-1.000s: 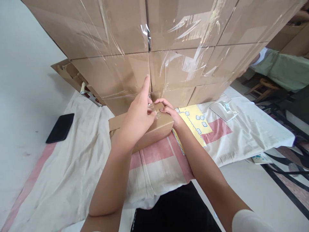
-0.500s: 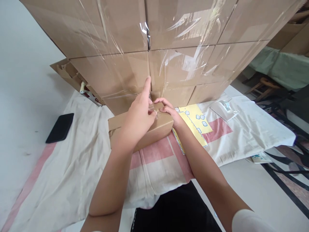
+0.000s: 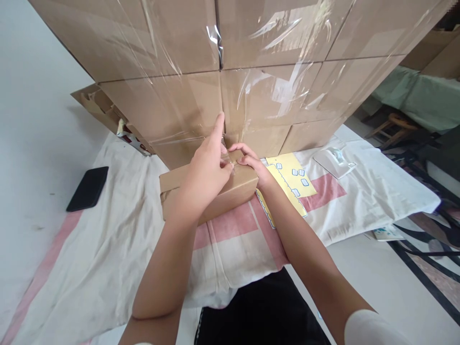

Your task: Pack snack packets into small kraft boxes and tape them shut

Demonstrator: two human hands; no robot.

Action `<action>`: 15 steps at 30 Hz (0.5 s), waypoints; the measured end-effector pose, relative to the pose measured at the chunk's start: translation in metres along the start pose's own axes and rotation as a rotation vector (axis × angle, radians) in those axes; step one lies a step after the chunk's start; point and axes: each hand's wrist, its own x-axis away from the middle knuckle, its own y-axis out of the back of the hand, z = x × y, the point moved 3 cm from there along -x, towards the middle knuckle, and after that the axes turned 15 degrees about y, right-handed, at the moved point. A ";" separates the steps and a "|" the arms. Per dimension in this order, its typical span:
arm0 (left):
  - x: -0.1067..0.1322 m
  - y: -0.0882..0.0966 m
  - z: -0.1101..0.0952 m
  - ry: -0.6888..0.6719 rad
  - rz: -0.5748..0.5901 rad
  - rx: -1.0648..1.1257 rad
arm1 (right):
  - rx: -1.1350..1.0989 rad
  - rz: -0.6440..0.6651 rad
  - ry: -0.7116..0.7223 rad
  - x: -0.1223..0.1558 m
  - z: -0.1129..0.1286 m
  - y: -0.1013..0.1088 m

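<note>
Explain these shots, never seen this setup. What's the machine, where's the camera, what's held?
No machine: these are a person's bare hands. Every picture comes from one camera on the head, looking forward and down. The left hand has a clear strip, probably tape, at its thumb; the exact grip is hidden. The right hand rests on a cardboard box. Around it on the cloth lie yellow paper and a black, phone-like slab. Behind stand stacked cartons.

Left fingers (image 3: 217, 128) and right fingers (image 3: 248, 160) at a cardboard box (image 3: 233, 195)
</note>
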 end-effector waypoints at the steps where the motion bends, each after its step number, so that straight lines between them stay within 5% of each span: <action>1: 0.000 0.000 0.000 -0.001 -0.003 -0.003 | 0.005 0.001 0.001 0.000 0.000 0.000; 15: 0.002 0.004 -0.006 0.062 0.024 -0.041 | -0.008 0.014 -0.006 -0.001 -0.003 0.001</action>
